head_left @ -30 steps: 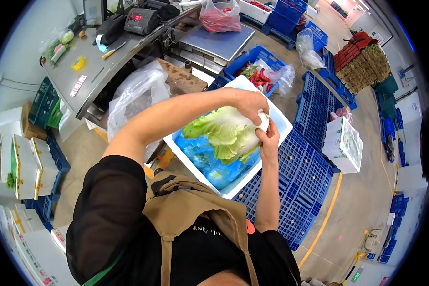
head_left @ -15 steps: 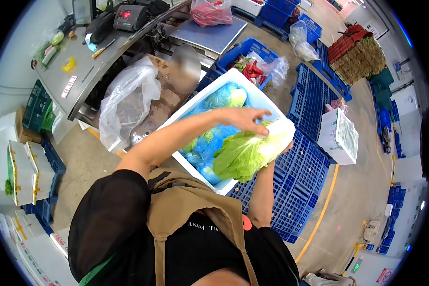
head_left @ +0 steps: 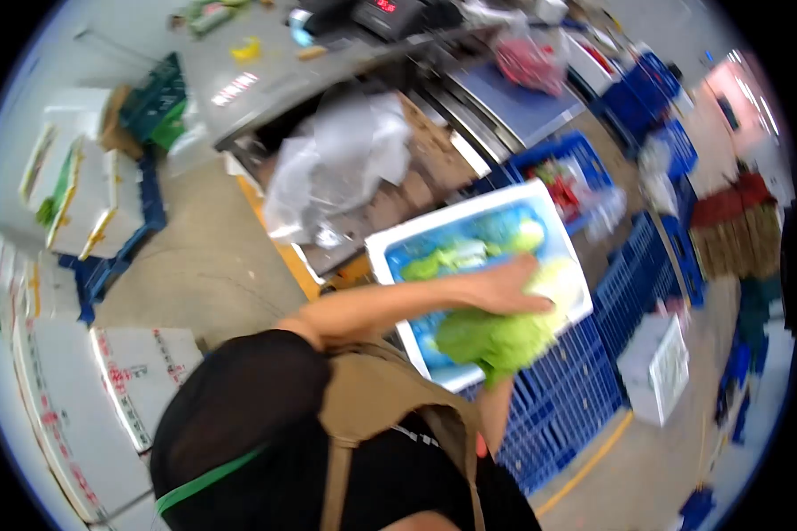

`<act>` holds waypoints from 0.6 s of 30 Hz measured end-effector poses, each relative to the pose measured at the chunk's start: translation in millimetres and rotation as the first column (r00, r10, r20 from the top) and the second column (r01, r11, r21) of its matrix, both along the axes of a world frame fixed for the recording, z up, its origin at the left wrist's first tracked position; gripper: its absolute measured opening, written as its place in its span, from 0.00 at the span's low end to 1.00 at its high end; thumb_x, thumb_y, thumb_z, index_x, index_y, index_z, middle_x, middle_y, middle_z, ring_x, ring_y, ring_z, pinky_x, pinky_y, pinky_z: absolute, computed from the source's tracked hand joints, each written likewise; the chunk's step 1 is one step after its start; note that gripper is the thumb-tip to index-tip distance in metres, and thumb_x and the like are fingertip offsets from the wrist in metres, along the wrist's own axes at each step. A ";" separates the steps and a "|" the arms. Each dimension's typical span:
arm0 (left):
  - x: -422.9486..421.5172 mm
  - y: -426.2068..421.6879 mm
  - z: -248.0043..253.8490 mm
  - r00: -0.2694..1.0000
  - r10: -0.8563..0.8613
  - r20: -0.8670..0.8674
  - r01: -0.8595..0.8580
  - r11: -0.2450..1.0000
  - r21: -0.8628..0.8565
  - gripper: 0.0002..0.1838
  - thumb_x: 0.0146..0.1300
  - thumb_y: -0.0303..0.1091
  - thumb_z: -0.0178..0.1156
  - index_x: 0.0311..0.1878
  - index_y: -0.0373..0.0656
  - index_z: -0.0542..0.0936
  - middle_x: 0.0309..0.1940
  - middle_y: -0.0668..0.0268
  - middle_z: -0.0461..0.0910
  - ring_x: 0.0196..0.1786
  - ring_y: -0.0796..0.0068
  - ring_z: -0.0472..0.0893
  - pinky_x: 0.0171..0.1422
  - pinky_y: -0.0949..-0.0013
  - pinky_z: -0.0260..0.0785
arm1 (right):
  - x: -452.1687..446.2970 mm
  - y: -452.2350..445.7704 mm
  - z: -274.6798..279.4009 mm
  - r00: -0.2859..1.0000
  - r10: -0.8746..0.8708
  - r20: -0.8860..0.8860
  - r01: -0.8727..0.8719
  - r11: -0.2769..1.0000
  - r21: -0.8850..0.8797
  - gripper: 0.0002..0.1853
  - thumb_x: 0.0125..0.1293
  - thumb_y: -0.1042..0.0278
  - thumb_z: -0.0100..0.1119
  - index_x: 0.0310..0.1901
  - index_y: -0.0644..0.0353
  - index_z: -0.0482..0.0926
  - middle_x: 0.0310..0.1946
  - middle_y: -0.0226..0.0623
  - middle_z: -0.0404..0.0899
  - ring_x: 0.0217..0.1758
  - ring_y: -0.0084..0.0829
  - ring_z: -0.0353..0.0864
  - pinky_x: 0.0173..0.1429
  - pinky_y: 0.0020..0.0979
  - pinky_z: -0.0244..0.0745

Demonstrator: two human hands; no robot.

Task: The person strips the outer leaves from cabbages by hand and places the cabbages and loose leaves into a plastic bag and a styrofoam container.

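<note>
The left hand [head_left: 509, 285] lies across the upper side of a cabbage [head_left: 496, 341], palm down and in contact with it. Motion blur covers the fingers; whether they grip or only rest cannot be told. The right forearm [head_left: 494, 411] rises from below toward the underside of the cabbage. The right hand is hidden behind the cabbage, so its grip cannot be told.

The cabbage is located above the near right part of a white box [head_left: 549, 203] and overlaps the rim. Its pale base points to the upper right of the view; its green leaves hang toward the person's body.

The white box contains blue bags [head_left: 478, 232] with green and pale vegetables among them. A blue pallet [head_left: 576, 398] is visible below and to the right of the white box.

Beyond the far right corner of the white box is a blue crate [head_left: 595, 159] containing red peppers [head_left: 564, 196]. A scale platform [head_left: 522, 102] is located past the blue crate, with a red bag [head_left: 531, 64] at its far edge. A clear plastic sheet [head_left: 345, 159] lies crumpled between the metal table [head_left: 314, 80] and the white box.
</note>
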State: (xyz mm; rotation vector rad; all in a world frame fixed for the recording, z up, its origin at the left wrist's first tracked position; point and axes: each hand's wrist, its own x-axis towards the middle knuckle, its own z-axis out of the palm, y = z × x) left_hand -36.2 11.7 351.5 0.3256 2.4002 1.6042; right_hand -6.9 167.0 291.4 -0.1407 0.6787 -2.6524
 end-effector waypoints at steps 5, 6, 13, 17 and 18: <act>36.6 -106.1 9.8 0.914 0.396 -0.086 -0.398 0.917 -0.011 0.29 0.69 0.53 0.50 0.56 0.34 0.76 0.59 0.49 0.72 0.60 0.55 0.73 0.63 0.61 0.66 | -14.6 -65.8 0.8 0.991 -0.131 0.031 0.134 0.981 -0.143 0.33 0.74 0.44 0.37 0.71 0.59 0.55 0.70 0.44 0.58 0.72 0.44 0.61 0.73 0.52 0.59; 42.3 -125.9 14.1 0.887 0.458 -0.062 -0.460 0.888 -0.024 0.27 0.70 0.51 0.49 0.55 0.34 0.76 0.54 0.51 0.76 0.56 0.57 0.77 0.60 0.61 0.68 | -15.3 -63.3 5.0 0.998 -0.062 0.028 0.067 0.965 -0.254 0.30 0.76 0.48 0.34 0.71 0.58 0.55 0.71 0.42 0.58 0.72 0.43 0.61 0.73 0.52 0.58; 48.7 -174.6 0.6 0.897 0.442 0.011 -0.434 0.876 0.212 0.24 0.68 0.49 0.55 0.50 0.33 0.78 0.44 0.52 0.80 0.49 0.59 0.79 0.55 0.62 0.70 | -9.7 -124.3 69.8 0.987 -0.137 0.085 0.153 0.961 -0.230 0.27 0.76 0.50 0.30 0.69 0.58 0.58 0.59 0.39 0.71 0.64 0.39 0.70 0.69 0.56 0.60; 55.6 -218.8 -45.9 0.857 0.480 -0.188 -0.494 0.869 -0.032 0.24 0.62 0.45 0.61 0.53 0.35 0.75 0.52 0.50 0.74 0.56 0.52 0.74 0.58 0.56 0.67 | -35.3 -145.1 21.1 0.951 0.307 -0.029 -0.282 0.829 -0.483 0.25 0.76 0.51 0.29 0.63 0.59 0.61 0.42 0.38 0.69 0.44 0.35 0.73 0.56 0.56 0.60; 67.1 -232.2 -55.4 0.774 0.548 -0.316 -0.631 0.709 -0.316 0.30 0.59 0.44 0.64 0.61 0.38 0.69 0.62 0.47 0.66 0.64 0.49 0.68 0.65 0.51 0.61 | -40.6 -147.6 2.6 0.919 0.391 -0.048 -0.370 0.817 -0.443 0.25 0.76 0.51 0.31 0.65 0.59 0.59 0.46 0.42 0.71 0.47 0.38 0.74 0.58 0.57 0.61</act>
